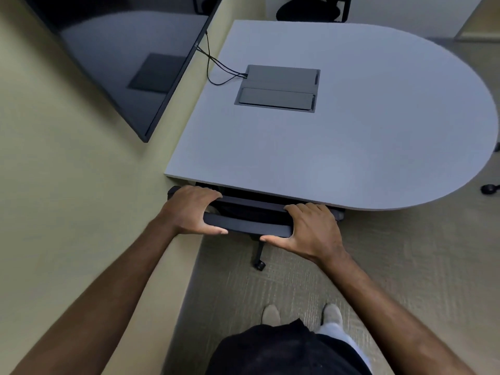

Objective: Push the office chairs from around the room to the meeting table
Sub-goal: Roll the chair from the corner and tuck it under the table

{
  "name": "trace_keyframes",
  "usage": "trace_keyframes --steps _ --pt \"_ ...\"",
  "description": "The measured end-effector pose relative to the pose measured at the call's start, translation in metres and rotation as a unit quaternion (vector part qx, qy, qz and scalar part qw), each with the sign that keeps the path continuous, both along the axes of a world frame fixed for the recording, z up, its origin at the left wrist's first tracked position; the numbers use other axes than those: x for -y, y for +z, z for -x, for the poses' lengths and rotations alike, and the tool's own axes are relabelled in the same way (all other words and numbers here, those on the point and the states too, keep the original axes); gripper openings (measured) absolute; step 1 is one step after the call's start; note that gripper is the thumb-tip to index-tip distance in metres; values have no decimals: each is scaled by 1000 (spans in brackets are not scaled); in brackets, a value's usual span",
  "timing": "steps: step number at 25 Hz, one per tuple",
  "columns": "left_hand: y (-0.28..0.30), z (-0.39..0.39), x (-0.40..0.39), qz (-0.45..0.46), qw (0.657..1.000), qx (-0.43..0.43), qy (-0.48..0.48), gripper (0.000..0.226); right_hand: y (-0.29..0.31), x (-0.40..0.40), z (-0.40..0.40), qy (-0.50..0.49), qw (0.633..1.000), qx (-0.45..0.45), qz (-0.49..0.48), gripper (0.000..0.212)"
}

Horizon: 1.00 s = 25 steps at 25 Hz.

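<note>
Chair tucked at meeting table

Hands grip a black chair [247,221] by the top of its backrest: left hand [190,209] and right hand [311,230] each wrapped around the bar, thumbs toward the wearer. Its seat sits under the grey table [351,147], beside the wall; a second chair [311,9] stands at the far side

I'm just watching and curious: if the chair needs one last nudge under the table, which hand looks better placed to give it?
Probably the right hand: it grips the chair back on the open-floor side, while the left hand sits close to the wall.
</note>
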<state>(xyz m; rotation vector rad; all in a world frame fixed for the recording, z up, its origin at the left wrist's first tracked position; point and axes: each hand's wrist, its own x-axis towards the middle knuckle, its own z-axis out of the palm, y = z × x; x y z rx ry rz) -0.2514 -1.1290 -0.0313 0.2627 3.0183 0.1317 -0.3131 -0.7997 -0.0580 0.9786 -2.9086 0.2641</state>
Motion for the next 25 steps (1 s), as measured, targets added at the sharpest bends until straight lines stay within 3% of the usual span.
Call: trace_keyframes --steps 10,17,25 --pt "-6 3 -34 10 1000 -6 17 101 8 -29 24 -3 1000 -4 10 105" --pt "-11 -25 -62 20 999 0 29 106 8 -53 1 7 1000 18 8 112" --pt "-12 -45 -91 29 999 8 17 100 -2 -86 -21 11 1000 -6 15 107"
